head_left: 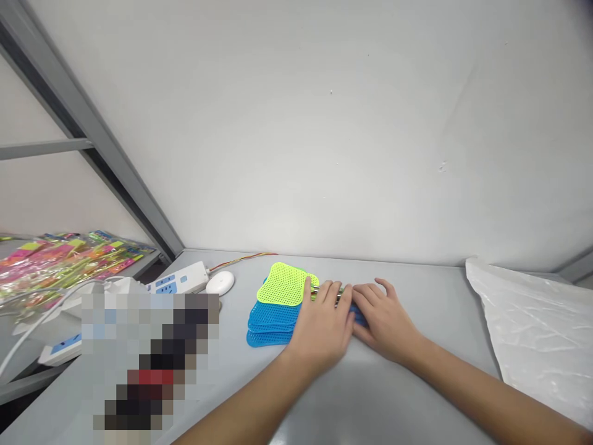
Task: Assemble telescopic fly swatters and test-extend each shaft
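Observation:
A stack of fly swatters lies flat on the grey table, with a yellow-green mesh head (285, 285) on top and several blue mesh heads (271, 324) fanned out under it. My left hand (322, 324) lies across the stack just right of the heads, fingers curved over the metal rods (315, 288). Beside it, my right hand (382, 318) is closed around the blue handle end (359, 316), its thumb on the near side. The two hands almost touch, and they hide most of the handles.
At left stand a white power strip (185, 278) and a round white device (220, 283) with cables. Colourful packaged items (69, 262) fill a shelf beyond the metal frame (106, 148). A blurred-out patch covers the table's left part. A white plastic bag (537, 334) lies at right.

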`<state>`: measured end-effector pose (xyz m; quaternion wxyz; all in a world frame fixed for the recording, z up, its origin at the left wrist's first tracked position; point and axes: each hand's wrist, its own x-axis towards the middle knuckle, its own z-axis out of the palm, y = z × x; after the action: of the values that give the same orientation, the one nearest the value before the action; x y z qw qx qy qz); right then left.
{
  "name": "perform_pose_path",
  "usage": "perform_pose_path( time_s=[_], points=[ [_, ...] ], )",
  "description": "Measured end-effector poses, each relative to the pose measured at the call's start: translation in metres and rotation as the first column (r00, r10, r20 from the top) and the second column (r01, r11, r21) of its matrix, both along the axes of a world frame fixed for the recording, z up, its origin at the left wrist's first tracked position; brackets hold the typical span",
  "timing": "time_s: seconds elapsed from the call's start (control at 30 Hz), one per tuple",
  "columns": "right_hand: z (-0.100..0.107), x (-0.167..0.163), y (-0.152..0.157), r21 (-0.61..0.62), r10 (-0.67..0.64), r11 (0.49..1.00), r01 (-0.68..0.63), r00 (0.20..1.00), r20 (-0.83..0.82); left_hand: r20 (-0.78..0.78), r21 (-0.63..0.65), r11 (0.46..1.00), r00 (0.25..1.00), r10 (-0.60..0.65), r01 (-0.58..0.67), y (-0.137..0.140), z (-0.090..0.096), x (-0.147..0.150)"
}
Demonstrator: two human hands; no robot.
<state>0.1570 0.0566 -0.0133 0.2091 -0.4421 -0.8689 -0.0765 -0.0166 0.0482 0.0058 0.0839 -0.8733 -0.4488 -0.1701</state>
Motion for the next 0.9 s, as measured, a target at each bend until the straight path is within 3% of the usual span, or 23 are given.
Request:
perform_pose_path(
  time_s=[0.27,0.5,0.7,0.9],
  points=[
    [-0.001,0.003,0.000,-0.039,-0.021,0.999,0.017,0.996,-0.091,-0.034,-0.004,1.000,0.999,0.010,-0.010,0.003,-0.001,-0.003],
    [-0.003,0.006,0.000,-0.052,0.011,0.998,-0.017,0.993,-0.114,-0.079,-0.003,0.988,0.985,0.154,-0.155,0.001,-0.008,-0.013],
    [-0.003,0.006,0.002,-0.074,0.026,0.997,-0.035,0.992,-0.125,-0.097,-0.024,0.985,0.981,0.167,-0.170,0.009,-0.012,-0.022],
    [-0.005,0.004,0.004,-0.014,-0.082,0.997,0.082,0.995,-0.060,-0.045,-0.029,0.991,0.990,0.133,-0.134,0.023,-0.014,-0.022]
  ],
)
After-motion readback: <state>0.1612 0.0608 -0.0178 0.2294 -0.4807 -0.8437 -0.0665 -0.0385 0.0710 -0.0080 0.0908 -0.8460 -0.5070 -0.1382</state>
